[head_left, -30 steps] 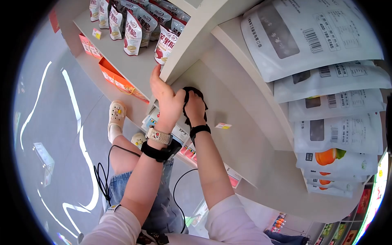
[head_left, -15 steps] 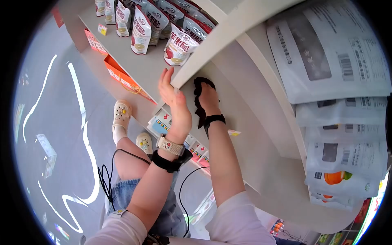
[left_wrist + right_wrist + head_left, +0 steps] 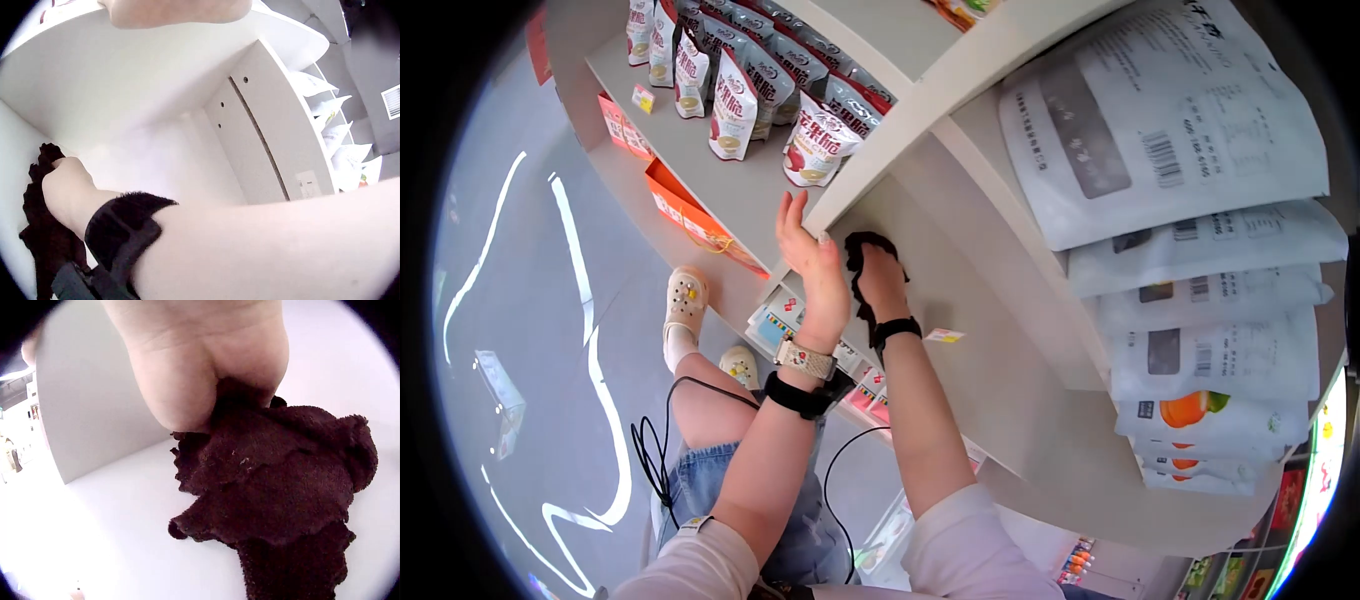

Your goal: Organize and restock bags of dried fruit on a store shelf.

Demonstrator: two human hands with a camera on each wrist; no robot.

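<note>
A dark maroon cloth (image 3: 275,481) with a ruffled edge lies bunched on the white shelf board (image 3: 1000,370). My right hand (image 3: 884,283) grips it from above, close to the upright divider, and in the right wrist view folds of cloth gather between thumb and palm. In the left wrist view the same cloth (image 3: 44,231) trails down beside the right hand (image 3: 67,190); its fingertips are hidden. My left hand (image 3: 815,280) holds nothing. Its fingers are extended and loosely bent beside the front end of the divider (image 3: 850,200).
Several red-and-white snack pouches (image 3: 815,145) stand on the shelf beyond the divider. White bags (image 3: 1170,140) fill the shelf on the right. A small price tag (image 3: 943,335) sits near the board's front edge. Below stands an orange box (image 3: 690,210); a black cable (image 3: 828,480) hangs by the arms.
My right hand slid the cloth away along the board, then part of the way back. My left hand shifted off the divider's end and apart from the right one. The head view swayed.
</note>
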